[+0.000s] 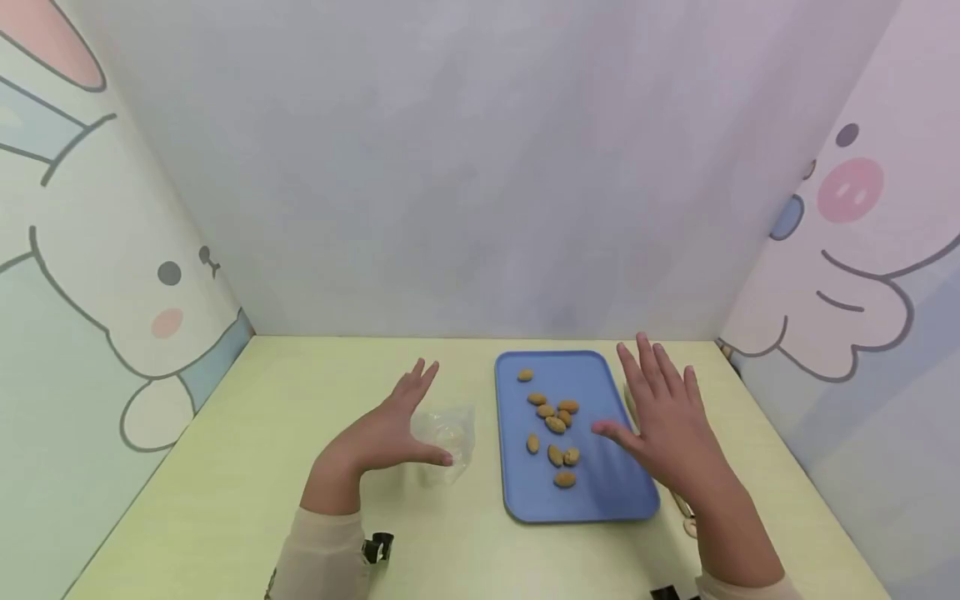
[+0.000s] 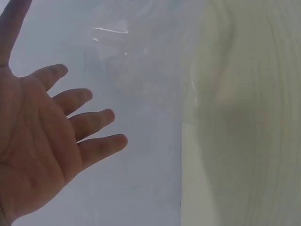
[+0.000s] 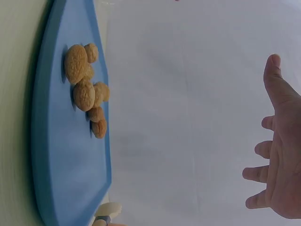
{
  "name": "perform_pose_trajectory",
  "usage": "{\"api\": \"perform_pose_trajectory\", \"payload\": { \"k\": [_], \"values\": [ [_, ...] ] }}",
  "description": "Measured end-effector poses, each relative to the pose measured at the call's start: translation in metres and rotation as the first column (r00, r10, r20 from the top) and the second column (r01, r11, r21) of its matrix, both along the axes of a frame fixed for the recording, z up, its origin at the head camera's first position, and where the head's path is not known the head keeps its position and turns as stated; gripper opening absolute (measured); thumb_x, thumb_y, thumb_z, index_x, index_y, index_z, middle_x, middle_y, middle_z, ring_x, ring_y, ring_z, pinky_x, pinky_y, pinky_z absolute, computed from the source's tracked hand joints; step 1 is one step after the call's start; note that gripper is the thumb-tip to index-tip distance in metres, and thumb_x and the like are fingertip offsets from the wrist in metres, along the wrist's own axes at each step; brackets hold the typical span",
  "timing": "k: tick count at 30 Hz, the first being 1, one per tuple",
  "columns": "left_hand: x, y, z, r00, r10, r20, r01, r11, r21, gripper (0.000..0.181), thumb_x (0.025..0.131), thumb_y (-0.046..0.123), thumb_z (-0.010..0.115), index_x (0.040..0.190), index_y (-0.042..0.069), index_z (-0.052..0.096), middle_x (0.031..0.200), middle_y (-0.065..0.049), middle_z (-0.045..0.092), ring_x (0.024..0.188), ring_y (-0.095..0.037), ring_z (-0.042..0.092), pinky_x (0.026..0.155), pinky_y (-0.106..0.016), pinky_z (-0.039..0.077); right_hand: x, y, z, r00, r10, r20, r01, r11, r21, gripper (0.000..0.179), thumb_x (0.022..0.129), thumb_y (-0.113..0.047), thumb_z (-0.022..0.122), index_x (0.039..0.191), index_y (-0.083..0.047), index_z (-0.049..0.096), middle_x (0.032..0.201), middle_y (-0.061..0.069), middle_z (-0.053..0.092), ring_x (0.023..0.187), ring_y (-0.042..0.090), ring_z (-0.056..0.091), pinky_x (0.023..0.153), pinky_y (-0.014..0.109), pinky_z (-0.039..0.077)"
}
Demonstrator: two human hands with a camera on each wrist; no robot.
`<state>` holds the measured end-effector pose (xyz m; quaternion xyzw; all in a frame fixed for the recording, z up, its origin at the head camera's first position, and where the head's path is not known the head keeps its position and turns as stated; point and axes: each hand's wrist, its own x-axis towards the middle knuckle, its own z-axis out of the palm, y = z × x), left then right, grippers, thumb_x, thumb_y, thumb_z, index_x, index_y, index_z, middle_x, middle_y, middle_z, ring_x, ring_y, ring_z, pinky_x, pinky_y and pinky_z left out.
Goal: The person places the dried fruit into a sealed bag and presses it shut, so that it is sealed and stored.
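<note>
My left hand [image 1: 386, 429] is raised with its fingers spread, to the left of a clear plastic piece [image 1: 459, 433] that looks like a bag or cup. It holds nothing; in the left wrist view its palm and separated fingers [image 2: 96, 123] show beside the clear plastic. My right hand [image 1: 670, 433] is also spread and holds nothing, held up over the right edge of a blue tray [image 1: 618, 492]. Several brown oval nuts [image 1: 556, 425], seemingly in their shells, lie scattered on the tray. In the right wrist view that hand's palm is apart from the tray and nuts.
A beige utensil [image 1: 688, 525], mostly hidden by my right arm, lies right of the tray; its kind is unclear. The pale yellow tabletop [image 1: 262, 433] meets a white back wall [image 1: 450, 208] and side walls with cartoon animals [image 1: 847, 242].
</note>
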<state>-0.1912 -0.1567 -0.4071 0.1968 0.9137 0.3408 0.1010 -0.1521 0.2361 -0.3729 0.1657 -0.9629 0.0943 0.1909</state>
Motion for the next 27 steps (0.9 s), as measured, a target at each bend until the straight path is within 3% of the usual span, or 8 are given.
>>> {"api": "perform_pose_trajectory", "payload": {
  "k": [4,8,12,22,25,27],
  "values": [
    [-0.004,-0.007,-0.005,0.994,-0.067,0.089,0.066,0.998,0.012,0.106,0.073,0.056,0.08,0.155,0.042,0.015,0.165,0.009,0.001,0.152,-0.026,0.011,0.114,-0.057,0.024,-0.001,0.01,0.004,1.0,-0.013,0.007,0.013,0.999,-0.034,0.104,0.086,-0.061,0.063,0.159,-0.019,0.001,0.165,0.009,-0.006,0.151,0.037,0.002,0.115,0.064,0.001],
    [-0.008,-0.012,-0.01,0.99,-0.11,0.087,0.112,0.994,-0.017,0.081,0.085,0.052,0.07,0.153,0.038,0.029,0.164,0.004,0.013,0.149,-0.028,0.022,0.113,-0.055,0.026,-0.002,0.02,0.008,0.999,-0.033,0.015,0.034,0.997,-0.064,0.103,0.088,-0.059,0.063,0.159,-0.018,0.0,0.165,0.009,-0.007,0.151,0.036,-0.001,0.114,0.065,0.0],
    [-0.01,-0.015,-0.013,0.991,-0.114,0.075,0.118,0.992,-0.053,0.068,0.091,0.055,0.061,0.151,0.037,0.035,0.162,0.006,0.022,0.146,-0.028,0.029,0.113,-0.054,0.028,-0.002,0.032,0.011,0.997,-0.061,0.036,0.064,0.995,-0.075,0.102,0.089,-0.058,0.062,0.158,-0.017,-0.002,0.165,0.012,-0.007,0.15,0.04,0.002,0.112,0.068,0.005],
    [-0.01,-0.011,-0.014,0.998,-0.014,0.063,0.018,0.997,-0.077,0.058,0.095,0.051,0.057,0.148,0.034,0.042,0.152,0.004,0.043,0.142,-0.025,0.038,0.112,-0.051,0.032,-0.006,0.059,0.012,0.982,-0.115,0.151,0.135,0.983,-0.125,0.103,0.091,-0.058,0.059,0.157,-0.013,-0.006,0.163,0.017,-0.011,0.146,0.05,0.006,0.103,0.072,0.017],
    [-0.011,-0.01,-0.015,0.999,0.023,0.027,-0.021,0.997,-0.075,0.059,0.094,0.055,0.056,0.147,0.031,0.045,0.149,0.003,0.047,0.14,-0.025,0.042,0.111,-0.051,0.034,-0.006,0.065,0.009,0.968,-0.133,0.212,0.162,0.979,-0.125,0.104,0.091,-0.06,0.057,0.157,-0.01,-0.007,0.162,0.02,-0.012,0.144,0.054,0.009,0.102,0.072,0.019],
    [-0.012,-0.01,-0.015,0.998,0.059,-0.009,-0.059,0.996,-0.063,0.06,0.093,0.058,0.055,0.145,0.029,0.048,0.147,0.003,0.05,0.137,-0.025,0.045,0.109,-0.05,0.036,-0.007,0.068,0.007,0.947,-0.148,0.284,0.187,0.975,-0.116,0.105,0.092,-0.063,0.054,0.156,-0.008,-0.009,0.161,0.024,-0.012,0.14,0.058,0.013,0.099,0.073,0.022]
  ]
}}
